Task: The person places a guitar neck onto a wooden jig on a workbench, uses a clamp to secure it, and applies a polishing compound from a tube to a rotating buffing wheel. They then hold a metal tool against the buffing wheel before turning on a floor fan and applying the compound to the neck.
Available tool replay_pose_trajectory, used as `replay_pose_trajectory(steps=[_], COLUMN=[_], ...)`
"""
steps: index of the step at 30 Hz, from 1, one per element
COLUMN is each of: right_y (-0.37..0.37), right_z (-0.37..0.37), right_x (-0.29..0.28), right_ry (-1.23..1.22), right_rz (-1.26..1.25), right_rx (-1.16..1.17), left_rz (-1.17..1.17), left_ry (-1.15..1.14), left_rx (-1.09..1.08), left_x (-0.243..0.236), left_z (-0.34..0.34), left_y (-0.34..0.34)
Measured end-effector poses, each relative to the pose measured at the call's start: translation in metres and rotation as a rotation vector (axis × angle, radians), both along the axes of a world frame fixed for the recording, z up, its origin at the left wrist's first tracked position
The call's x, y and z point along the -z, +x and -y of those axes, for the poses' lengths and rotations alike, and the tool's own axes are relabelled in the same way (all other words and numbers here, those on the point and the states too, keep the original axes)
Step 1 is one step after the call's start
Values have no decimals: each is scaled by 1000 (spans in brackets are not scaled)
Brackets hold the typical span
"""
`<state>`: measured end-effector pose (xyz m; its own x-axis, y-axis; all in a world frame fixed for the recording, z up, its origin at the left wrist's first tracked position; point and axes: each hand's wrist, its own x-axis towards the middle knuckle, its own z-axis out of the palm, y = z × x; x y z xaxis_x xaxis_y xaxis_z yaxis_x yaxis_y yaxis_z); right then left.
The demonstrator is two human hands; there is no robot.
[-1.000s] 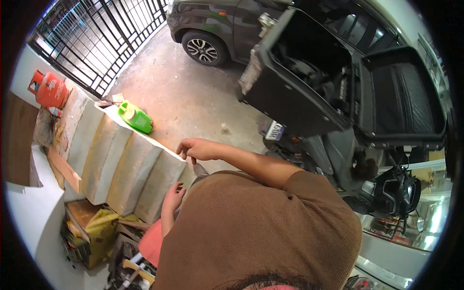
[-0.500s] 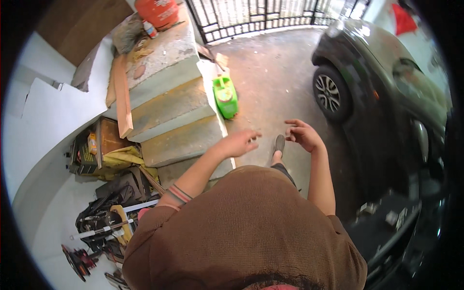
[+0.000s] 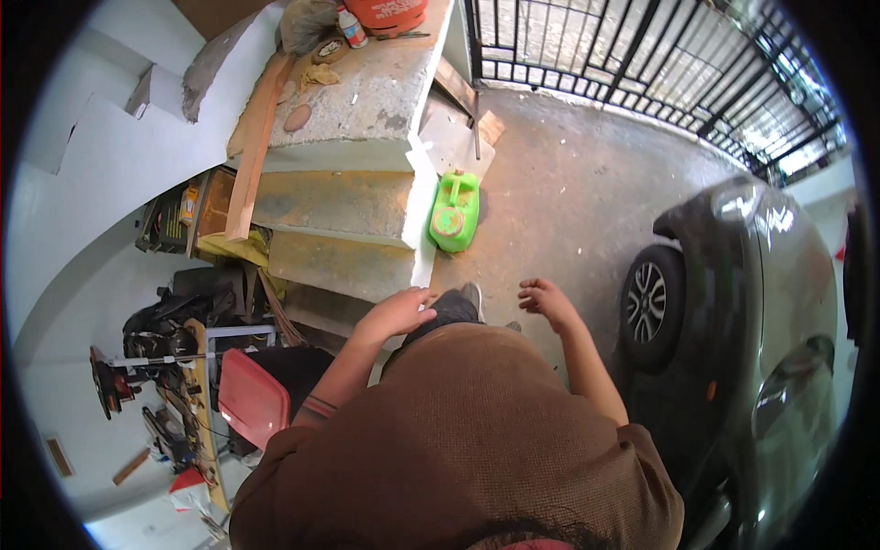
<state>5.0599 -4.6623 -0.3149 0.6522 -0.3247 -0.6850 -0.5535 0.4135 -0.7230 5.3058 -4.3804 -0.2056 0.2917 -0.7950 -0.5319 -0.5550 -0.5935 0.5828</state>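
My left hand (image 3: 397,313) hangs in front of my body near the lower concrete steps, its fingers loosely bent and nothing visible in it. My right hand (image 3: 547,303) is held out over the floor on the car's side, fingers bent and apart, also without anything in it. Neither hand touches an object. Ahead of both stands a bright green plastic jug (image 3: 456,213) with a top handle, on the floor against the side of the steps (image 3: 330,203).
A dark car (image 3: 724,275) stands on the right. Beyond is a black barred gate (image 3: 587,64). A wooden plank (image 3: 254,151) leans on the steps; a white bottle (image 3: 351,27) and orange bucket (image 3: 390,13) sit on top. At left are a red plastic piece (image 3: 252,396) and cluttered tools.
I have stepped forward, and the view has turned, so the jug, steps and gate sit further right in view. Both hands have drawn lower, nearer my body, and remain empty.
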Motion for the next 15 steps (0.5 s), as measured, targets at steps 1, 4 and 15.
replay_pose_trajectory(steps=[1,4,15], right_y=[7,44,152], right_z=[10,46,188], right_x=[2,-1,-21], right_ry=[33,40,-20], right_rz=[4,14,99], right_rx=[-28,-124,-199], left_rz=[-45,-46,424], left_ry=[41,68,-257], left_rx=[-8,18,-179], left_x=[-1,17,-32], left_z=[19,66,232], left_y=[4,33,158])
